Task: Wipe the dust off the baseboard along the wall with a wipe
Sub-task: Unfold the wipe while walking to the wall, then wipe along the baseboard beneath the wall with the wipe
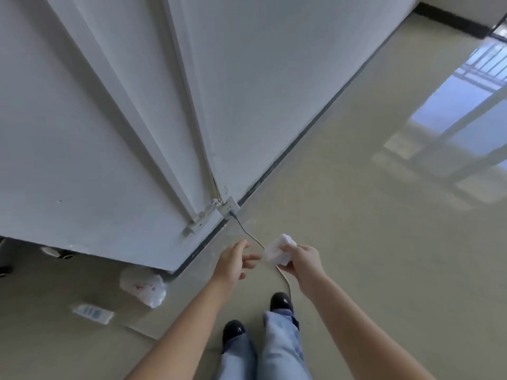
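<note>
A crumpled white wipe point(275, 252) is gripped by the right hand point(303, 260), a cable point(245, 229) partly hidden behind it; the left hand point(233, 263) is held loose and empty near the dark baseboard point(301, 135)

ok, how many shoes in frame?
2 black shoes: the left shoe at bottom centre, the right shoe ahead of it beside the cable. Dark shapes at the left edge may be more; cannot tell.

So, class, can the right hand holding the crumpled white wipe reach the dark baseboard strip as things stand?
Probably not yet: the person stands upright, so the right hand hangs high above the dark baseboard strip. Only a thin cable lies between.
</note>
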`<state>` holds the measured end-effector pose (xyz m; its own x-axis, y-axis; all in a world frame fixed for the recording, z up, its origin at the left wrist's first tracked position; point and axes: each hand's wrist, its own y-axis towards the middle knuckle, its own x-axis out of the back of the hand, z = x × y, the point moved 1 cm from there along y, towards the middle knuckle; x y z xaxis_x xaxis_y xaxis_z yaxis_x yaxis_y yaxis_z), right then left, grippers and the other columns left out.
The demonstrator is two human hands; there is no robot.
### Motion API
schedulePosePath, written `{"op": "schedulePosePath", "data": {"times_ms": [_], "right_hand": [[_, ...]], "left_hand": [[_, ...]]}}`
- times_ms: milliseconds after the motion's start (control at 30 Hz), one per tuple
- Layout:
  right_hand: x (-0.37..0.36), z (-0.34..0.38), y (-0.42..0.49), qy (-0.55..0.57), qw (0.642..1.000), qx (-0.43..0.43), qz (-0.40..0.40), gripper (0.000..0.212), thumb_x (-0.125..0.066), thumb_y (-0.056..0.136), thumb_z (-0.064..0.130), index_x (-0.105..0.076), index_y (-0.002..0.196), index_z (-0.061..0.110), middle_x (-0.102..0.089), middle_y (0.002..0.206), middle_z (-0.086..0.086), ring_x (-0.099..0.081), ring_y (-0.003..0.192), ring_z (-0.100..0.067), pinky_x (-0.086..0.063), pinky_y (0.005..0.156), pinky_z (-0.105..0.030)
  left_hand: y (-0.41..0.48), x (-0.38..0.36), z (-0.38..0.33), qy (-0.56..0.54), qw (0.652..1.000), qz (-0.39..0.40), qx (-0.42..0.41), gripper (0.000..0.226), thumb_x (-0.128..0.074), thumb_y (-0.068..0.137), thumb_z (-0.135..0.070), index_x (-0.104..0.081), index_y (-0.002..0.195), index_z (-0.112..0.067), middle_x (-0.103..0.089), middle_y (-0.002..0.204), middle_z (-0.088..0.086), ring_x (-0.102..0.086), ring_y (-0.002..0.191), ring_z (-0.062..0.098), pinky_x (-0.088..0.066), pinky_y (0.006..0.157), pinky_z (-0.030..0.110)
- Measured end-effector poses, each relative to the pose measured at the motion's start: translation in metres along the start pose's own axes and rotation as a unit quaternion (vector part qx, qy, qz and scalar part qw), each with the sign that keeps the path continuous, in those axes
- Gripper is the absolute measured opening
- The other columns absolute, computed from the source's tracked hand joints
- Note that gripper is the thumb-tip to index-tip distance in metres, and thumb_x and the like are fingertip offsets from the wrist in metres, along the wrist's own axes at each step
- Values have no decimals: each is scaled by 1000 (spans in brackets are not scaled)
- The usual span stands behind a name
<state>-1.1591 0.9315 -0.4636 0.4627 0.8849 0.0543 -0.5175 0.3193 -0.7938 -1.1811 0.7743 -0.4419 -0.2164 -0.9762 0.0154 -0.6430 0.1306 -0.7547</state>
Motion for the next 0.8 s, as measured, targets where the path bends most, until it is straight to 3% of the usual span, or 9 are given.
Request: {"op": "schedulePosePath", "data": {"times_ms": [67,167,333,433,500,567,600,700,800], "right_hand": [[-16,-3,51,-48,999,-7,17,10,-61,82,2,-61,91,-1,-58,93,-17,-58,84,-28,-57,67,-32],[-43,-30,128,-111,992,-26,44,7,-62,83,2,-59,87,-2,-56,96,-17,-58,86,-29,-57,71,-34],[-97,-101,258,-195,976,-29,91,40,-66,81,8,-54,107,-20,-58,83,-15,-59,75,-25,-54,85,-44],[-141,-160,339,-241,959,-21,149,36,-66,84,14,-61,102,-15,-61,80,-13,-60,71,-23,-55,85,-41],[-174,-205,392,-278,943,-13,184,33,-65,84,17,-63,100,-12,-62,80,-13,-61,71,-24,-54,86,-42],[-206,-252,436,-312,923,-10,227,26,-63,86,20,-66,93,-5,-61,79,-13,-60,71,-24,-54,87,-41],[-222,-274,455,-325,912,-10,250,21,-62,87,20,-65,89,-1,-60,79,-12,-59,70,-23,-55,85,-39],[-265,-343,499,-338,888,-35,309,19,-59,88,18,-62,93,0,-59,81,-11,-61,69,-21,-58,79,-34],[-303,-399,522,-332,869,-71,359,26,-56,88,17,-62,100,-5,-60,80,-11,-63,68,-23,-59,81,-37]], "left_hand": [[46,16,19,28,997,-75,-3,20,-39,99,-26,-57,99,-16,-68,96,8,-54,70,13,-37,59,26],[122,48,69,39,985,-164,46,20,-43,96,-24,-57,88,-12,-62,93,9,-55,78,20,-40,71,31],[247,109,180,38,954,-273,120,30,-44,89,-18,-43,61,-7,-42,64,13,-38,64,30,-29,67,33],[315,146,249,52,937,-311,150,26,-47,90,-12,-53,70,3,-43,66,25,-40,70,37,-27,65,32],[356,173,294,29,922,-356,151,28,-52,89,-15,-60,90,11,-54,81,32,-50,75,35,-28,62,32],[394,200,333,5,904,-403,143,43,-59,85,-21,-55,110,14,-57,85,28,-55,79,37,-29,58,31],[410,214,346,-8,896,-426,125,45,-61,82,-23,-55,110,11,-58,84,25,-56,80,37,-30,58,31],[445,240,369,-19,882,-464,74,18,-68,79,-22,-57,81,-7,-55,78,10,-53,74,29,-34,63,30],[458,252,379,-30,895,-445,25,21,-72,79,-24,-58,68,-14,-53,66,0,-50,67,20,-36,61,28]]}}
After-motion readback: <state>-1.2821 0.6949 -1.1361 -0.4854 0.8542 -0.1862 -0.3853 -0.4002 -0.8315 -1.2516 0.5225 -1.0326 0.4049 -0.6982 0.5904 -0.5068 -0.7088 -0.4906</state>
